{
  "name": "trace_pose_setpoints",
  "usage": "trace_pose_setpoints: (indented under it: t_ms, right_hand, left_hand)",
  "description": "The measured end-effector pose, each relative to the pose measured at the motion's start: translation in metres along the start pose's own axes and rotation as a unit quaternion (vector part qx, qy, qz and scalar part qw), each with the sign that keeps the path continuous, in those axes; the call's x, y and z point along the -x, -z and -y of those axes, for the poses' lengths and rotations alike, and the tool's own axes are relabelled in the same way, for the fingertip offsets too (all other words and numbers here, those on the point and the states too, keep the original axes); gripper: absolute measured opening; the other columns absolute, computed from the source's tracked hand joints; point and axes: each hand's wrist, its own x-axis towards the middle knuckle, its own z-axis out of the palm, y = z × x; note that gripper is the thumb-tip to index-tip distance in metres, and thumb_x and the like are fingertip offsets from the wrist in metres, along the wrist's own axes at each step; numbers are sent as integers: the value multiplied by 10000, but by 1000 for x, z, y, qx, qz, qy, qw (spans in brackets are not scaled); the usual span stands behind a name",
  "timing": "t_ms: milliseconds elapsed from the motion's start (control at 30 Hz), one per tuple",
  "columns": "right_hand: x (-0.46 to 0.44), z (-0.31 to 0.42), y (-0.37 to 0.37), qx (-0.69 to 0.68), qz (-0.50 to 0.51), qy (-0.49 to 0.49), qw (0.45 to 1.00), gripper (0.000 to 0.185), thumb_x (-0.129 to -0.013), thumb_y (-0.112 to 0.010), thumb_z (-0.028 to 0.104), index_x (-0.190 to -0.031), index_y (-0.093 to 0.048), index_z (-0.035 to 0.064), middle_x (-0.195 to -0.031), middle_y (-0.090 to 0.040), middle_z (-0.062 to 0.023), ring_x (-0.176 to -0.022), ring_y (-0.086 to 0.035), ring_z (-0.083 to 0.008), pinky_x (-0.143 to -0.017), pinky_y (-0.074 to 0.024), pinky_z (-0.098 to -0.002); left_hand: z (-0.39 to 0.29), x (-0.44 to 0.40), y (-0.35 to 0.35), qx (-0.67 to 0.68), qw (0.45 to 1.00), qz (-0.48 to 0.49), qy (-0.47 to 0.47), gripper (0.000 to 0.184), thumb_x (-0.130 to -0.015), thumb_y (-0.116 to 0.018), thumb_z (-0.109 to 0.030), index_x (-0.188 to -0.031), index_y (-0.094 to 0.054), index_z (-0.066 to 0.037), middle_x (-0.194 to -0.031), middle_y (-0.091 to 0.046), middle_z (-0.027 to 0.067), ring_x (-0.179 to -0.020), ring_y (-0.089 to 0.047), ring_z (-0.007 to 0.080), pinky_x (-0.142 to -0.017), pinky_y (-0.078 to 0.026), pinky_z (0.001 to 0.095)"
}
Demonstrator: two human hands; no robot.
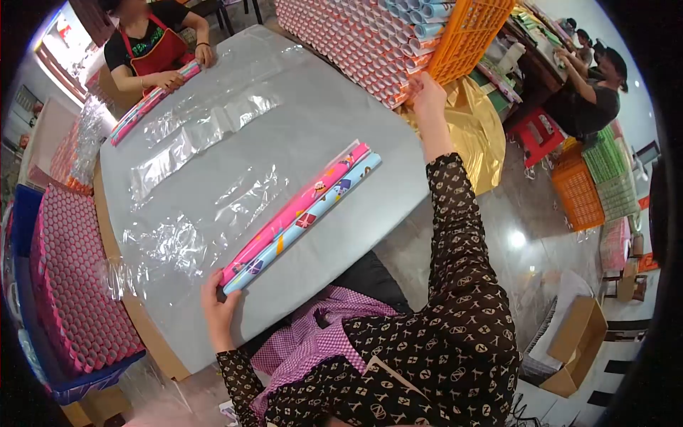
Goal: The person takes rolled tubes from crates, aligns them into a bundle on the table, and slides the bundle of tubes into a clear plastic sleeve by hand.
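Note:
A pink patterned roll (295,206) and a light blue patterned roll (306,220) lie side by side, slanting across the grey table (341,256). My left hand (220,304) holds their near ends, thumb on one side and fingers on the other. Out to the right, my right hand (427,96) reaches to the lower edge of a large stack of orange-and-white rolls (348,53). Its fingers are bent together at a roll end; whether they grip it is too small to tell. Clear plastic film (206,135) lies beyond the two rolls.
Across the table a person in a red apron (153,53) handles several rolls. An orange crate (469,35) stands beside the stack, above gold sheeting (473,132). A blue bin (92,381) of pink rolls is at left. Another person (594,92) sits at right.

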Motion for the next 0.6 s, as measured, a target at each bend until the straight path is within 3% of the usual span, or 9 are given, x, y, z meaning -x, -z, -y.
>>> trace_pose_setpoints:
  t_ms: [67, 133, 333, 367, 600]
  right_hand:
    - [-6, 7, -12, 14, -14, -12, 1000, 259, -899, -639, 151, -1077, -552, -15, -921, -628, -142, -751, -617, -212, -534, -493, -332]
    - [-9, 13, -22, 41, -78, -83, 993, 329, -912, -657, 227, -1117, -540, -3, -993, -619, -168, -829, -627, -268, -595, -507, -396]
    - [-22, 18, -35, 53, -69, -134, 987, 394, -916, -665, 325, -1180, -545, 59, -1088, -603, -181, -973, -616, -332, -711, -481, -450]
    - [-25, 20, -36, 56, -85, -162, 982, 421, -909, -675, 362, -1206, -519, 108, -1046, -603, -150, -870, -621, -319, -710, -511, -440]
    - [-71, 2, 2, 27, 16, -176, 984, 334, -907, -686, 322, -1117, -571, 89, -1017, -635, -144, -930, -634, -322, -702, -510, -457]
  left_hand:
    - [-7, 0, -1, -36, 999, -1, -16, 592, -695, -811, -83, -1235, -572, -47, -1289, -574, 137, -1165, -537, 275, -990, -442, 373]
    - [0, -1, 3, -35, 999, 17, -14, 582, -726, -786, -61, -1259, -552, -36, -1329, -533, 134, -1196, -521, 260, -1012, -432, 367]
    - [11, -2, 4, -24, 998, 36, -35, 581, -754, -774, -51, -1281, -532, -24, -1347, -496, 133, -1219, -509, 251, -1039, -422, 369]
    - [13, -1, 3, -22, 999, 34, -36, 585, -751, -779, -53, -1281, -533, -25, -1344, -495, 134, -1219, -509, 251, -1042, -421, 371]
    - [0, 0, 2, -47, 998, -3, -41, 594, -690, -806, -63, -1235, -573, -25, -1288, -554, 138, -1138, -543, 257, -981, -448, 363]
